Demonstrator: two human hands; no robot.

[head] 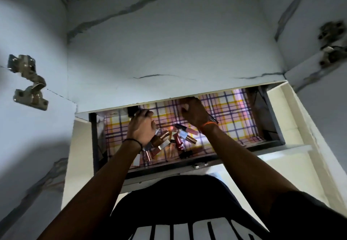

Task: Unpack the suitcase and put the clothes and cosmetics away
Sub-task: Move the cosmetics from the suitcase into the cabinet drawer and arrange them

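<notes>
A loose heap of cosmetics [169,140], small bottles and tubes with gold, silver and dark caps, lies on the floor of an open drawer [202,164], toward its left half and nearer the front edge. Among them a dark red bottle [178,140] stands out near the middle, with a pink gloss tube [187,128] lying tilted just behind it. The drawer is lined with a checked paper [234,112] in purple, yellow and pink.

The left hand [141,127] reaches into the drawer above the heap, its fingers curled round a small dark thing [132,112] at the back left; what that thing is cannot be made out in the dim light. The right hand [193,111] is further back and to the right, fingers bent in toward the palm under the edge of the shelf [169,52] above; whether it holds anything cannot be told. A thin black band [132,142] circles the left wrist and an orange one [209,125] the right.

Metal hinges [28,82] sit on the cupboard's side walls, left and right. The person's dark shirt [178,202] with white print fills the lower view.
</notes>
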